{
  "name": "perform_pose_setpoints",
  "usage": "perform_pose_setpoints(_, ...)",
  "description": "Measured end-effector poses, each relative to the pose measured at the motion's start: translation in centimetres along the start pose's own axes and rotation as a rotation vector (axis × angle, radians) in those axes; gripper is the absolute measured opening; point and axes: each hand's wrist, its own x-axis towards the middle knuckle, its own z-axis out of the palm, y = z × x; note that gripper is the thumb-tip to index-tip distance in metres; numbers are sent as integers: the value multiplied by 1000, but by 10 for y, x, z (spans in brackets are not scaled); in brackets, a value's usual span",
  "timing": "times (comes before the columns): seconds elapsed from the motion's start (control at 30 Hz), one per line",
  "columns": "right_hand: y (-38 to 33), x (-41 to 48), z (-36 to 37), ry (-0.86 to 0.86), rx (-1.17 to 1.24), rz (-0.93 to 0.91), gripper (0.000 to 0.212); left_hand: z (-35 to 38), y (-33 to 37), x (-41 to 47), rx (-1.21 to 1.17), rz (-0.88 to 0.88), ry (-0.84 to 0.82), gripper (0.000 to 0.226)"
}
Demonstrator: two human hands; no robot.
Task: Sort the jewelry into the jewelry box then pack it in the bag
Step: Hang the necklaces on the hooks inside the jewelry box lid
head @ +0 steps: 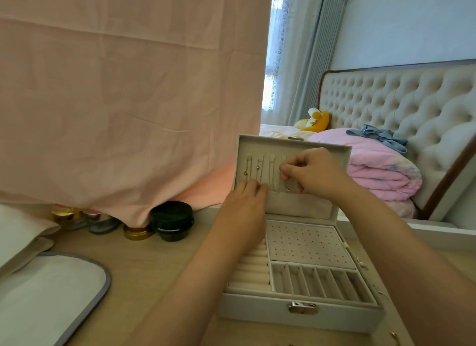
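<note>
A white leatherette jewelry box point(304, 317) with a silver clasp is sitting open on the pale wooden worktop point(154, 263). Its upright lid point(293, 143) is facing the person. Three thin gold and silver necklaces point(260, 170) are hanging from hooks on the lid's lining.

The right hand point(319, 173) is reaching to the lining beside them. Its thumb and curled fingers are pinching a fine chain point(286, 184), and a small pendant is dangling just below. The left hand point(244, 198) is lying at the lid's lower left with bent fingertips touching the top edge of the lid pocket. Whether it is gripping anything I cannot tell.

Inside the base, a perforated earring panel point(306, 242) is lying behind a row of narrow divided compartments point(322, 281), with cream ring rolls point(255, 268) to the left.

A large pink cloth point(128, 88) is hanging behind the worktop, draping over a black round jar point(172, 220) and a gold-lidded pot point(137, 233).
</note>
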Motion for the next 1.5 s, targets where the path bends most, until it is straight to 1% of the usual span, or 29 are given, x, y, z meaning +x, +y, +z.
perform_pose_setpoints(0.13,0,9,6,-3,-70,-31,21,2,-2,2,-5,-14,35,49)
perform_pose_setpoints(0.2,1,12,10,7,-108,-56,17,2,-3,3,-2,-15,54,39)
perform_pose_setpoints(0.3,1,8,20,-41,-217,-89,12,2,-5,5,-13,-15,62,34)
perform_pose_setpoints(0.43,5,-1,27,-139,-316,-57,14,0,-7,6,-21,-14,88,32)
perform_pose_setpoints(0.57,8,-10,29,-124,-309,-57,17,-3,-7,6,-19,-29,68,35)
perform_pose_setpoints(0.63,9,-14,35,-155,-309,-50,20,-4,-7,6,-14,-38,54,37)
perform_pose_setpoints(0.73,13,-20,37,-184,-274,-30,27,-5,-6,6,-2,-44,24,40)
perform_pose_setpoints(0.87,14,-31,18,-133,-165,-10,34,-12,-2,7,-66,-64,-5,50)
perform_pose_setpoints(0.93,15,-42,4,-126,-107,4,36,-17,6,5,-118,-63,-27,53)
perform_pose_setpoints(1.03,16,-61,-17,-107,-48,16,30,-27,27,1,-194,-34,-41,51)
perform_pose_setpoints(1.23,19,-117,-57,-117,-38,52,14,-38,78,-16,-334,21,-65,30)
perform_pose_setpoints(1.37,29,-158,-80,-191,-53,116,8,-39,110,-35,-422,66,-125,19)
perform_pose_setpoints(1.5,45,-195,-91,-292,-105,183,9,-39,144,-54,-463,120,-222,15)
